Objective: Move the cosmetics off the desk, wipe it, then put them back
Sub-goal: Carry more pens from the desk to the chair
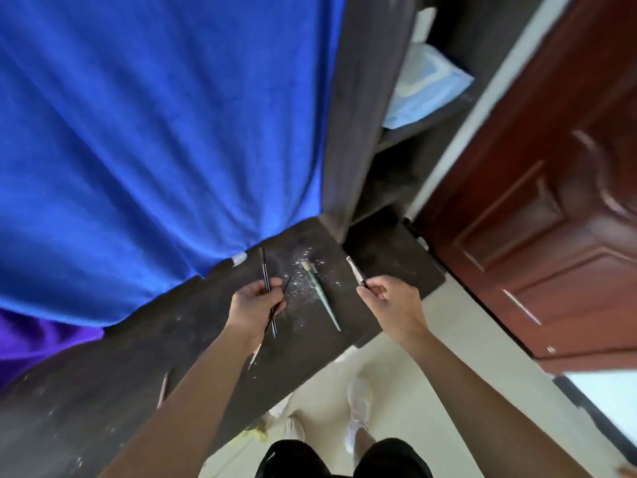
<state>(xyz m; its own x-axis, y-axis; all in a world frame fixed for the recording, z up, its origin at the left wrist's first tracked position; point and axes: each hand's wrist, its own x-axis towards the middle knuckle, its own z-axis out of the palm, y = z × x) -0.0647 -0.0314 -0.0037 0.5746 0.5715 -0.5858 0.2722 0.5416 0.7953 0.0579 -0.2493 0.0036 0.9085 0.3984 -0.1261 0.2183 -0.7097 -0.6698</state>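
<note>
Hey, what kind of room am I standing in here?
Probably a bedroom or similar room at home: a panelled wooden door, a dark dusty desk with a makeup brush on it, and folded bedding on a shelf.

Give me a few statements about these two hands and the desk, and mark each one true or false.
1. The left hand grips thin dark pencils. True.
2. The right hand holds nothing. False: it pinches a small brush by the handle.
3. A green-handled brush lies on the desk between the two hands. True.
4. The desk top is spotless. False: white specks are scattered on it around the green-handled brush.
5. A blue cloth fills the view beyond the desk. True.
</note>
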